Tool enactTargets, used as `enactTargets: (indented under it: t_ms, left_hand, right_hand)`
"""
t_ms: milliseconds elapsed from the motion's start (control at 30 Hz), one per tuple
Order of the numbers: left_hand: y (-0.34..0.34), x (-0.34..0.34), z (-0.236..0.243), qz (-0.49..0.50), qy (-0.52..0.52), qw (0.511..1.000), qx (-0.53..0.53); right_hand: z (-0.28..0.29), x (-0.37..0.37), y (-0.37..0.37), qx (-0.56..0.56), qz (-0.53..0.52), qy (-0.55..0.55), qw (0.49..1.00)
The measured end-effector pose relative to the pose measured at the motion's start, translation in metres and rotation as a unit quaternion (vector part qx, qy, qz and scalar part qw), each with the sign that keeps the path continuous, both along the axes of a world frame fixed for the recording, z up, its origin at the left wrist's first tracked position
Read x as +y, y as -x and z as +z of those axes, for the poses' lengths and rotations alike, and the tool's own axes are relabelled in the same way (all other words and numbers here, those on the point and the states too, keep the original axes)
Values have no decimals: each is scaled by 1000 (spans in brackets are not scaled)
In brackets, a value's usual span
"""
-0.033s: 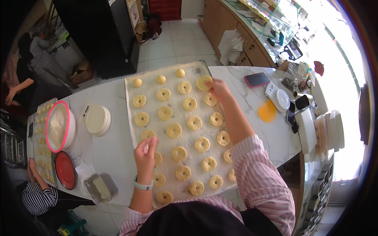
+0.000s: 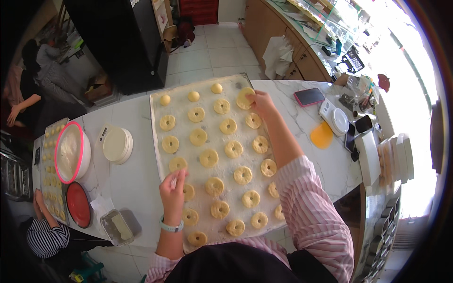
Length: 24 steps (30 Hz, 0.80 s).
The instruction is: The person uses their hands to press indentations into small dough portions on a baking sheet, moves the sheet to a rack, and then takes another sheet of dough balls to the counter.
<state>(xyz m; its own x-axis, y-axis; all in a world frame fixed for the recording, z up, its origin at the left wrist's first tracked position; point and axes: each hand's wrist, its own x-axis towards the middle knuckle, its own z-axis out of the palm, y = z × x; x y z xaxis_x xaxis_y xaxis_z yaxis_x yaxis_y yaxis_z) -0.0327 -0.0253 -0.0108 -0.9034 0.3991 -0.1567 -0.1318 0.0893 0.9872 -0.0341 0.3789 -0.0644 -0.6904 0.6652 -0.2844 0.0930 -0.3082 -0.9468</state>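
Note:
A large floured baking tray (image 2: 207, 181) in front of me holds rows of pale dough rings (image 2: 233, 149). At its far edge sit three small round dough balls (image 2: 193, 96). My right hand (image 2: 264, 103) reaches to the far right corner, thumb and fingers closed on the edge of a flat dough round (image 2: 245, 98). No hole shows in that round. Above the tray's left side is my left hand (image 2: 172, 192), fingers pinched together around something small and whitish I cannot make out. Just beyond its fingertips lies another dough ring (image 2: 178, 164).
On the left stand a pink-rimmed bowl (image 2: 83, 165), a kitchen scale (image 2: 116, 145), a red dish (image 2: 78, 204) and a metal tin (image 2: 107, 229). A phone (image 2: 309, 96), second scale (image 2: 336, 120) and orange scraper (image 2: 322, 135) lie right. Another person's hands (image 2: 39, 200) are at a second tray.
My left hand has drawn slightly nearer to me, uncovering more of the dough ring beyond its fingertips. My right hand keeps its hold on the dough round.

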Motion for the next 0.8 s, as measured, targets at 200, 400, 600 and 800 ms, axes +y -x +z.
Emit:
enactTargets:
  t_ms: [200, 400, 600, 800]
  left_hand:
    - [-18, -47, -8, 91, 23, 994, -61]
    - [-16, -71, -13, 119, -66, 987, -90]
    - [-16, -90, -28, 42, -203, 959, -193]
    - [-23, -125, -53, -27, -416, 783, -462]
  right_hand:
    - [-11, 21, 77, -155, 16, -204, 966]
    - [30, 12, 75, -137, -46, -564, 813]
    - [145, -317, 80, 196, 437, -505, 718]
    - [78, -586, 57, 77, 701, -576, 413]
